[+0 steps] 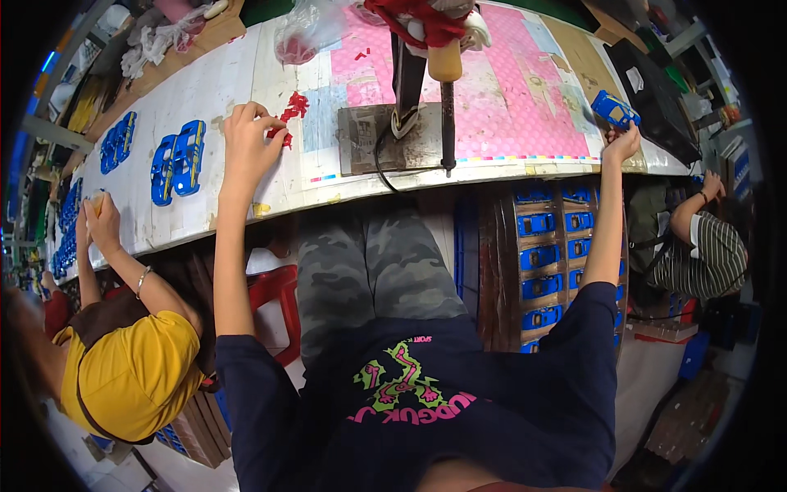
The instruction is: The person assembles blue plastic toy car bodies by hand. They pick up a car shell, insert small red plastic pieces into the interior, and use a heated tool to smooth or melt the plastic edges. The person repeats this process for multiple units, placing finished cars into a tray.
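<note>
My left hand (248, 146) is over the white worktop, thumb and forefinger drawn together at the edge of a pile of small red parts (297, 107). It pinches at one of these parts, though the fingertips partly cover it. Out to the right, my right hand (622, 148) grips a blue toy car body (615, 109) with yellow markings, raised near the table's front edge. Between my hands stands a soldering-iron-like tool (447, 115), with a yellowish handle and dark shaft, pointing down from a metal stand (406, 90).
More blue toy cars (178, 162) lie on the table to the left. Below the table at right, trays (541, 258) hold several blue cars. A black box (652, 102) stands at the far right. People work on both sides, one in a yellow shirt (135, 373).
</note>
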